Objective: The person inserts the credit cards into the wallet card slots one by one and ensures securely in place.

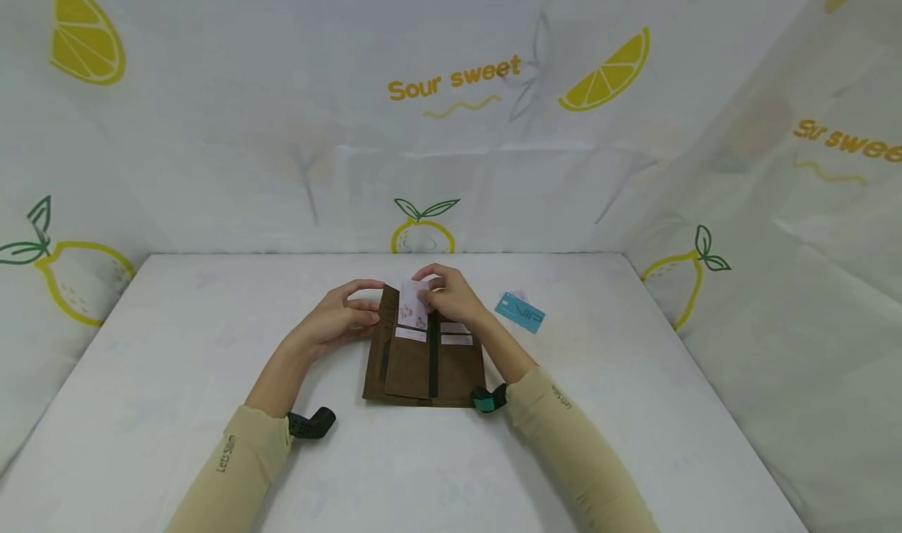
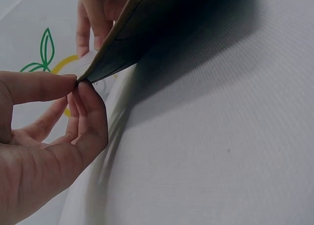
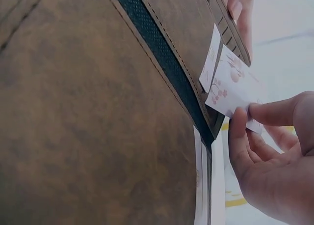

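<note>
A brown wallet (image 1: 409, 369) lies unfolded on the table, with a dark strip down its middle and white cards in its slots. My left hand (image 1: 340, 318) pinches the wallet's left flap by its edge between thumb and finger, as the left wrist view shows. With thumb and fingers, my right hand (image 1: 451, 294) pinches a white card printed with pink flowers (image 3: 235, 85). This card stands at the upper left part of the wallet, its lower end by a slot that holds another white card (image 3: 211, 60). More white cards (image 1: 456, 340) show in the right-hand slots.
To the right of the wallet, a blue VIP card (image 1: 520, 312) rests on the white table (image 1: 599, 408), partly over a pale card (image 1: 520, 293). White cloth with lemon prints (image 1: 282, 126) hangs behind and at the sides.
</note>
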Motion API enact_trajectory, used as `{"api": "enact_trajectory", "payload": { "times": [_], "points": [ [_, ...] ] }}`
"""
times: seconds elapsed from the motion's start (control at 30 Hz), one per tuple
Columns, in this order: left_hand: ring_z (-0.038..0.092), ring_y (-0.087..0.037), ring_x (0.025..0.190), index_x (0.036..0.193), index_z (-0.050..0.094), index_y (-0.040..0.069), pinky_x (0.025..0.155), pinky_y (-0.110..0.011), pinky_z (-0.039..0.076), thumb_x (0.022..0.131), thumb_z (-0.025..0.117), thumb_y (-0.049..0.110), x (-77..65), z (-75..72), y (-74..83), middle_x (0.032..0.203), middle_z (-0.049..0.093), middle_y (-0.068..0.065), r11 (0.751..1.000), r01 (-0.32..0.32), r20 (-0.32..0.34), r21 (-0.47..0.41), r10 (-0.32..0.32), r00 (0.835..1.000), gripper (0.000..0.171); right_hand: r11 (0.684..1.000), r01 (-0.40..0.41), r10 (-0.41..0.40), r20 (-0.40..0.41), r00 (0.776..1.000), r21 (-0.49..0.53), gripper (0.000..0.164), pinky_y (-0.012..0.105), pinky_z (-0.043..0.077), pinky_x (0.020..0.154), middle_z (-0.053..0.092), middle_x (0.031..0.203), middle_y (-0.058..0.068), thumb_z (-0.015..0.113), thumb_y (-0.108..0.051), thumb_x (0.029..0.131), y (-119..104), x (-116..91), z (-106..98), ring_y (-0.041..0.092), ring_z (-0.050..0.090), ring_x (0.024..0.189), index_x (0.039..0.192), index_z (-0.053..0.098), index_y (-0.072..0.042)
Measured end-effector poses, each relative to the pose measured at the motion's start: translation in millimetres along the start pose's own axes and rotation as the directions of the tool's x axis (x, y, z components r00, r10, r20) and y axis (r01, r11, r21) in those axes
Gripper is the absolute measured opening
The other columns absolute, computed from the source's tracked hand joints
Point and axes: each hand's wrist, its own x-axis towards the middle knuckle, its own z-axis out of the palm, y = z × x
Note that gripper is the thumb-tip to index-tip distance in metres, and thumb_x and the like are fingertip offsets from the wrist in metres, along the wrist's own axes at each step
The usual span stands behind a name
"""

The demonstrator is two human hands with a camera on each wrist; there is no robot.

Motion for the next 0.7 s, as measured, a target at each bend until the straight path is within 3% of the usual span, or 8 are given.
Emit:
{"api": "enact_trajectory", "payload": {
  "times": [0.3, 0.5, 0.7],
  "points": [
    [0.065, -0.013, 0.098, 0.162, 0.044, 0.013, 0.088, -0.027, 0.058, 0.101, 0.066, -0.002, 0.0, -0.2, -1.5, 0.122, 0.062, -0.008, 1.0, -0.001, 0.006, -0.001, 0.001, 1.0, 0.067, 1.0, -0.022, 0.022, 0.021, 1.0, -0.003, 0.03, 0.029, 0.063, 0.072, 0.069, 0.084, 0.01, 0.064, -0.001, 0.105, 7, -3, -1, 0.016, 0.068, 0.071, 0.134, 0.062, -0.001],
    [0.065, -0.013, 0.098, 0.162, 0.045, 0.014, 0.089, -0.026, 0.059, 0.101, 0.065, -0.002, -0.7, -0.4, -1.3, 0.122, 0.062, -0.008, 1.0, -0.002, 0.003, 0.01, 0.002, 1.0, 0.067, 0.992, 0.045, -0.039, 0.057, 0.998, -0.117, 0.032, 0.026, 0.059, 0.07, 0.075, 0.102, 0.023, 0.066, -0.005, 0.104, 12, -7, -6, 0.017, 0.07, 0.075, 0.136, 0.059, 0.0],
    [0.064, -0.012, 0.097, 0.163, 0.044, 0.012, 0.088, -0.027, 0.059, 0.101, 0.065, -0.003, -0.8, -0.2, -1.3, 0.119, 0.063, -0.007, 1.0, 0.0, 0.004, 0.0, 0.0, 1.0, 0.068, 0.988, 0.069, -0.058, 0.082, 0.995, -0.14, 0.032, 0.024, 0.057, 0.072, 0.073, 0.106, 0.022, 0.069, -0.005, 0.102, 14, -9, -8, 0.019, 0.073, 0.083, 0.133, 0.061, 0.0]
  ]
}}
